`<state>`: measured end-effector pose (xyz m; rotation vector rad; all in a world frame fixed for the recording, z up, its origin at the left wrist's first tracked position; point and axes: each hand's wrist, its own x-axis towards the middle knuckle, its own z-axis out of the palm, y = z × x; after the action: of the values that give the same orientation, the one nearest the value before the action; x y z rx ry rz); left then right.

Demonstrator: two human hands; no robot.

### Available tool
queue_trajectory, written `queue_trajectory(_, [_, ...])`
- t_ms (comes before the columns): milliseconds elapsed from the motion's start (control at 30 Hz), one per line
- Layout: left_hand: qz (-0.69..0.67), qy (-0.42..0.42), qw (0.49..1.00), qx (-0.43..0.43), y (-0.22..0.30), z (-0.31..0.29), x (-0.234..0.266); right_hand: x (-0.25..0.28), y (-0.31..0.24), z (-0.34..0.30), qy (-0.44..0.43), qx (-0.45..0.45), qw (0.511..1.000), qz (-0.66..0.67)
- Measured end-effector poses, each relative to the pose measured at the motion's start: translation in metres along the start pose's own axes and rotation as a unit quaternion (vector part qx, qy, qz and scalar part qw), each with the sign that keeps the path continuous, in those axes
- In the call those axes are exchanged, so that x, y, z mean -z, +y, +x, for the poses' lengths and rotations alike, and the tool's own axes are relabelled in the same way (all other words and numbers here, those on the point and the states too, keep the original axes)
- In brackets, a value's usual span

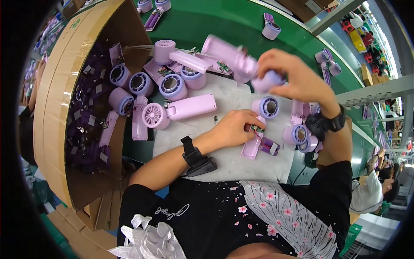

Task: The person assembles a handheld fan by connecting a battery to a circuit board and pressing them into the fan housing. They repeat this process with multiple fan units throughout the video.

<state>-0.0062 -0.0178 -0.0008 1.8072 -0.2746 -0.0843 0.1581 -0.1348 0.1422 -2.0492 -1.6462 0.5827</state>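
Observation:
My left hand (236, 128) is bent over an opened pink handheld fan, its fingertips closed at the small green circuit board (258, 128). Below that board the fan's open handle shell (251, 148) lies on the pale mat, and a purple battery pack (270, 146) rests beside it. The round lilac fan head (268, 107) sits just above. Up and to the right, my right hand (293, 77) grips a pink and lilac handheld fan (226, 54), blurred by motion. A whole pink fan with a grille (189, 108) lies left of my left hand.
A large open cardboard box (54, 112) on the left holds dark purple battery packs. Several opened fans (172, 86) crowd the mat's far left, with more fan heads (295, 134) at the right. The mat (233, 166) covers a green work surface (207, 19). People work at the far right.

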Motion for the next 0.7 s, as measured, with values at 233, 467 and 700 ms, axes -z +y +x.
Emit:
queue_trajectory(233, [-0.002,0.006,1.000,-0.003,0.003,0.000,-0.004,-0.026,0.007,0.000,-0.071,-0.024,0.997,-0.001])
queue_trajectory(467, [0.009,0.020,0.999,-0.024,0.000,-0.003,-0.006,-0.041,0.015,0.011,-0.113,-0.007,0.993,-0.018])
queue_trajectory(700, [0.009,0.014,0.999,-0.035,0.001,-0.001,-0.007,-0.037,-0.005,-0.018,-0.019,0.001,0.997,-0.078])
